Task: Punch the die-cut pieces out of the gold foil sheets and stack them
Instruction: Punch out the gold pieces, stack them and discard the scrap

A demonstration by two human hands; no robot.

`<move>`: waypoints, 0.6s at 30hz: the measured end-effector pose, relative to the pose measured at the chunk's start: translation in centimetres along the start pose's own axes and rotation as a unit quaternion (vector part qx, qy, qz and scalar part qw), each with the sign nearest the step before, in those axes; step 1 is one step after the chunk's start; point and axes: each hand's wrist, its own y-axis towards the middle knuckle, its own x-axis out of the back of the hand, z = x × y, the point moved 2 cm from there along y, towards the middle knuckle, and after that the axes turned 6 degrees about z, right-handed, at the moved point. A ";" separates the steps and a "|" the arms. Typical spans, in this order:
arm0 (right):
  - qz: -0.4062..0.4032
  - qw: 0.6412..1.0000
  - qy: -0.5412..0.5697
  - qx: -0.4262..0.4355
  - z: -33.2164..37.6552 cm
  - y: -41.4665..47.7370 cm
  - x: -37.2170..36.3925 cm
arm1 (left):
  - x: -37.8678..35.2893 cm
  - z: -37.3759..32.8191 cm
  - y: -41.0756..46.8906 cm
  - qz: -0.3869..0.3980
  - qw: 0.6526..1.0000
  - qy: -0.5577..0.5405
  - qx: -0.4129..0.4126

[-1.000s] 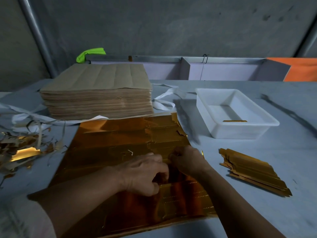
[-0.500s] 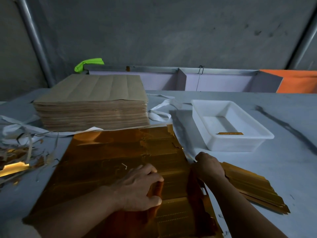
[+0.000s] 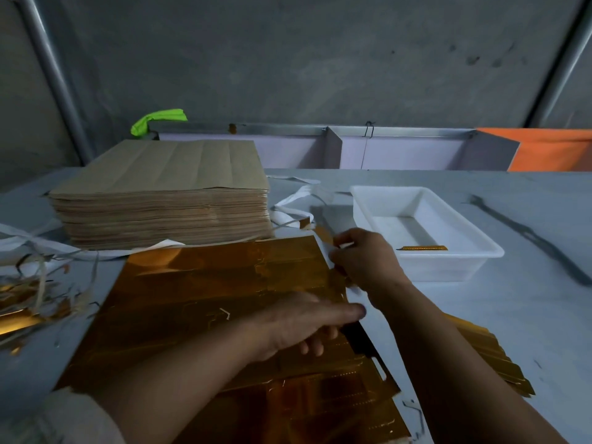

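Gold foil sheet (image 3: 205, 293) lay flat on the desk (image 3: 528, 315), in front of the brown paper stack (image 3: 166, 200), as I watched through the head camera. Half a second before, the right hand (image 3: 365, 261) had been low on the sheet's right edge, by the pile of punched pieces (image 3: 506, 370). It had since travelled up that edge and was pinching the foil near its far right corner, just beside the white tray (image 3: 480, 261). The left hand (image 3: 307, 322), earlier curled on the middle of the sheet, was now spread flat, its straight fingers pressing the foil down near the same edge. I judged that one piece had been set aside and the next tear-out was starting. The sheet lay under the left hand and in the right hand's pinch.
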 end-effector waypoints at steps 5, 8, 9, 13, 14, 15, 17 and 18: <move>0.025 0.998 0.055 0.018 1.8 -0.5 -0.1 | -0.1 -1.7 -0.3 0.023 0.990 -0.140 -0.007; 0.035 0.993 0.112 0.025 1.7 -1.2 -0.1 | 0.7 -2.5 -0.9 0.001 0.983 -0.181 -0.016; 0.026 0.991 0.126 0.022 1.5 -1.3 0.0 | 1.3 -2.7 -1.2 -0.020 0.981 -0.191 -0.018; 0.001 0.985 0.167 -0.041 0.5 -1.7 0.7 | 3.9 -3.4 -1.8 -0.116 0.964 -0.238 -0.030; 0.011 0.985 0.163 -0.059 0.0 -1.8 0.7 | 4.5 -3.7 -2.0 -0.133 0.958 -0.252 -0.036; 0.033 0.986 0.148 -0.074 -0.5 -2.0 0.6 | 5.0 -3.9 -2.1 -0.148 0.951 -0.267 -0.043; 0.115 0.982 0.113 -0.096 -1.6 -2.5 -0.1 | 5.9 -4.4 -2.4 -0.172 0.938 -0.296 -0.060; 0.166 0.976 0.099 -0.105 -2.0 -2.9 -0.6 | 6.3 -4.6 -2.5 -0.180 0.931 -0.309 -0.068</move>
